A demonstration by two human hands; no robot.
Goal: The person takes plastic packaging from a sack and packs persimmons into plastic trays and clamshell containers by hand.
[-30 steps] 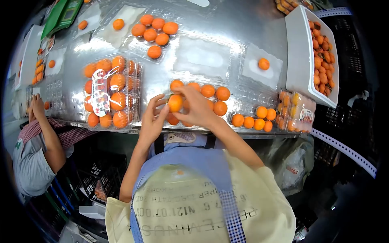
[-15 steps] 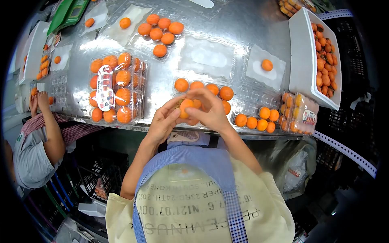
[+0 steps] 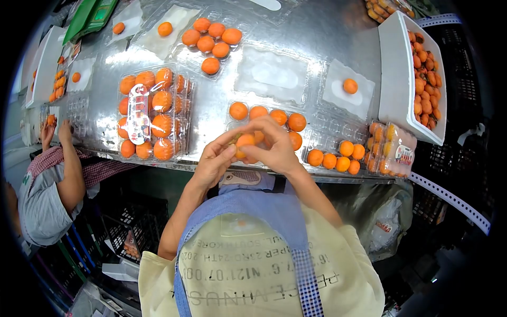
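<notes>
A small orange persimmon (image 3: 246, 141) is held in front of my body, over the table's near edge. My left hand (image 3: 215, 158) grips it from the left with thumb and fingers. My right hand (image 3: 273, 145) curls over it from the right, its fingertips meeting it. Behind and partly under my hands lies a clear plastic tray with several persimmons (image 3: 297, 122) in its cups; my fingers hide part of it. To the right, another clear tray holds several persimmons (image 3: 343, 164).
Stacked, labelled clamshell packs (image 3: 150, 119) stand left, and smaller filled packs (image 3: 404, 153) right. A white foam box (image 3: 388, 79) of persimmons is at far right. Behind are a tray of persimmons (image 3: 209, 66) and a padded tray (image 3: 272, 74). A co-worker (image 3: 50, 195) works at left.
My hands stay almost in place, and the persimmon between them has turned slightly, with less of its leafy top showing. The co-worker's hands have moved apart, one raising a fruit.
</notes>
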